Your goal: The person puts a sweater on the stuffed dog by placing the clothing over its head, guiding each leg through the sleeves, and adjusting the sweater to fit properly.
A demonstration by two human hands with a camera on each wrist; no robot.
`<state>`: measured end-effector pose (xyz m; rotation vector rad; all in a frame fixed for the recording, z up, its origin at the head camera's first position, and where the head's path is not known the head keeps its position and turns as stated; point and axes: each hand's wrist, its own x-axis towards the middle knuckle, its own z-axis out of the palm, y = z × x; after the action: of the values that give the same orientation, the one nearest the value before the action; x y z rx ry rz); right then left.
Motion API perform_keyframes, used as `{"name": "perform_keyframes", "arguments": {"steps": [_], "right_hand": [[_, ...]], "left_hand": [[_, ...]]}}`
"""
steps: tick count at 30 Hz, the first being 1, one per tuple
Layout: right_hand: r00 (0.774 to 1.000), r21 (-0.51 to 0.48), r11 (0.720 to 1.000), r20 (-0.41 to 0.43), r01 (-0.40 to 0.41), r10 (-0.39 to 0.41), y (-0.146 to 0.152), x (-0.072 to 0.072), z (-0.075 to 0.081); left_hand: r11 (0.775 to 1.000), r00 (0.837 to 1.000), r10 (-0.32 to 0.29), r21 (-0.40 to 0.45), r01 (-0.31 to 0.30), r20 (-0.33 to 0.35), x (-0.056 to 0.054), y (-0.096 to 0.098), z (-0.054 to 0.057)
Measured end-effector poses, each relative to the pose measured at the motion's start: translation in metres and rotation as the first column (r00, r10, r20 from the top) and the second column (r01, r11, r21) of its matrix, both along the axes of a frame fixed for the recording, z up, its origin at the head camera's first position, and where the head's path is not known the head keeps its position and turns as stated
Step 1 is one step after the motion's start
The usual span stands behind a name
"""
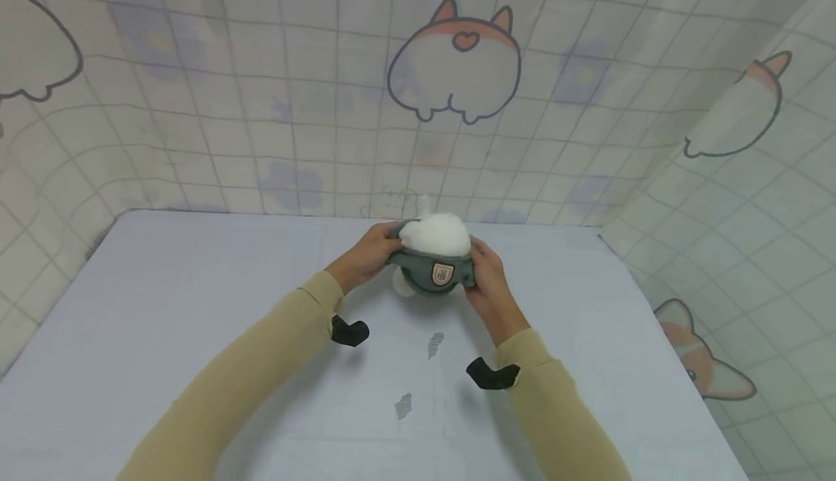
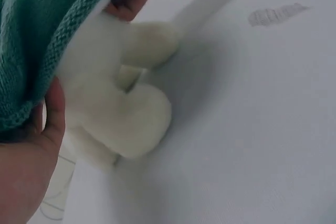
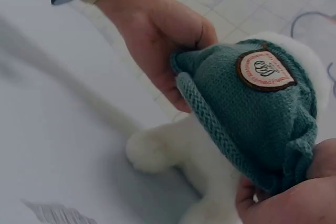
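From the toy [image 1: 436, 234], the counter's [image 1: 196, 285] far edge lies near at twelve o'clock; its surface runs wide toward nine and three, and toward six between the sleeves [image 1: 255, 365]. Grey marks [image 1: 403, 405] dot its pale top at six; gridded cloth [image 1: 294, 140] with cartoon dogs rises at twelve. Hands apart, the left hand [image 1: 369, 255] at nine and right hand [image 1: 488, 274] at three grip the green knit [image 1: 418, 262] around the white plush, its badge [image 1: 442, 273] facing six.
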<state>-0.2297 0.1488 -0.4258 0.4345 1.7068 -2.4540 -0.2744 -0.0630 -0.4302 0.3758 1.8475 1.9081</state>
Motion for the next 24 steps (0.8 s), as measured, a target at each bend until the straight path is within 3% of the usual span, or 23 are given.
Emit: {"name": "perform_keyframes", "arguments": {"steps": [6,11,14,18,21,24], "right_hand": [[0.992,0.236,0.965,-0.019,-0.115,0.123,0.004,0.009,0.010],[0.979,0.343,0.918,0.017,-0.196,0.203,0.007,0.017,0.019],[0.967,0.331,0.911,0.024,-0.247,0.254,0.008,0.021,0.022],[0.951,0.219,0.928,0.008,-0.302,0.308,0.006,0.024,0.024],[0.955,0.141,0.945,0.007,-0.295,0.297,0.002,0.025,0.023],[0.967,0.128,0.958,0.010,-0.255,0.256,-0.001,0.026,0.022]], "left_hand": [[0.982,0.991,0.131,-0.141,-0.126,0.027,0.009,0.000,0.001],[0.990,0.986,0.135,-0.062,-0.129,0.098,0.021,0.001,0.005],[0.991,0.980,0.132,-0.009,-0.132,0.152,0.026,0.001,0.009],[0.994,0.977,0.103,0.020,-0.108,0.186,0.031,0.003,0.012],[0.994,0.981,0.084,0.048,-0.094,0.176,0.034,0.005,0.014],[0.993,0.983,0.077,0.079,-0.091,0.165,0.035,0.008,0.014]]}}
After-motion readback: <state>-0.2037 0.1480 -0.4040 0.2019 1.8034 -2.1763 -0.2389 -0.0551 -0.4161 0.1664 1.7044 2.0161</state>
